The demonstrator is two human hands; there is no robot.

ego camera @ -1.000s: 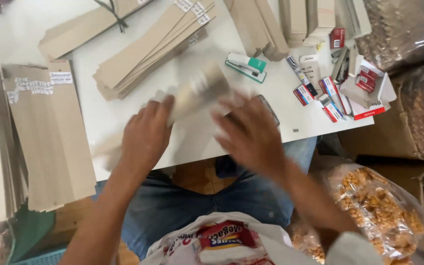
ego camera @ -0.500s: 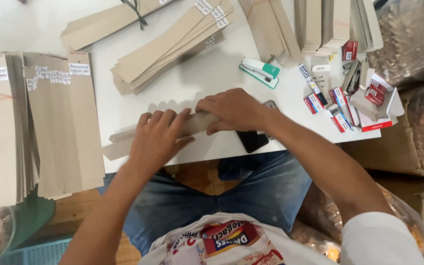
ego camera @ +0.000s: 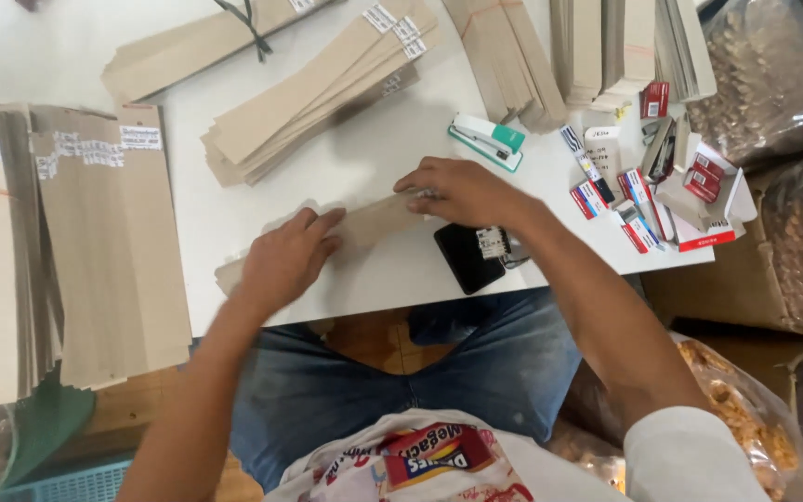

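Note:
A long brown paper strip [ego camera: 378,221] lies flat near the front edge of the white table [ego camera: 262,200]. My left hand [ego camera: 288,258] presses down on its left part with fingers spread flat. My right hand [ego camera: 462,192] rests on the strip's right end, fingers curled over it. A black phone [ego camera: 469,257] lies just below my right hand at the table edge. A green and white stapler [ego camera: 487,140] sits a little beyond my right hand.
Stacks of brown paper strips with white labels lie at the left [ego camera: 95,242] and across the back [ego camera: 318,93]. Small red and white boxes [ego camera: 648,200] crowd the right edge. Clear bags of snacks [ego camera: 773,74] stand at the right and by my knee.
A second ago both hands held the strip up in blurred motion above the table. It now lies flat on the table, with both hands pressing on it.

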